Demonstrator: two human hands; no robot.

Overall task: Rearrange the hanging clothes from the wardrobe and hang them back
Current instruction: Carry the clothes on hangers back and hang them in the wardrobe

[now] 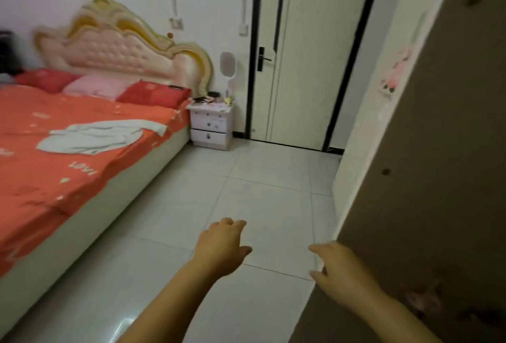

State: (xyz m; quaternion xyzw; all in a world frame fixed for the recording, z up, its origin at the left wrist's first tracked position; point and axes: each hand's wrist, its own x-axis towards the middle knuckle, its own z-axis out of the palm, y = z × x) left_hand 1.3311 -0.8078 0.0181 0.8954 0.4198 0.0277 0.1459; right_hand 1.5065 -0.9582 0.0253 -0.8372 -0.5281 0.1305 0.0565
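left hand [221,246] loosely curled, empty, over open floor [260,178]. right hand [342,271], fingers spread and holding nothing, at the wardrobe door [424,178] edge. pale garment [93,137] lies on the bed [41,178].

Well to the left of the left hand [220,246] and stretching away beyond it: a bed [82,178] under an orange-red sheet, with a white base along the floor. At the far end, a tufted pink headboard [120,52] edged in gilt. Against it, red pillows [156,94] either side of a pink pillow [98,86]. Far ahead of that hand, just beside the bed: a white nightstand [209,126], small blurred clutter on top. Far ahead of the right hand [345,268]: a closed pale door [301,68] in a black frame, with a black handle [262,59]. Beneath both: pale floor tiles [260,178].
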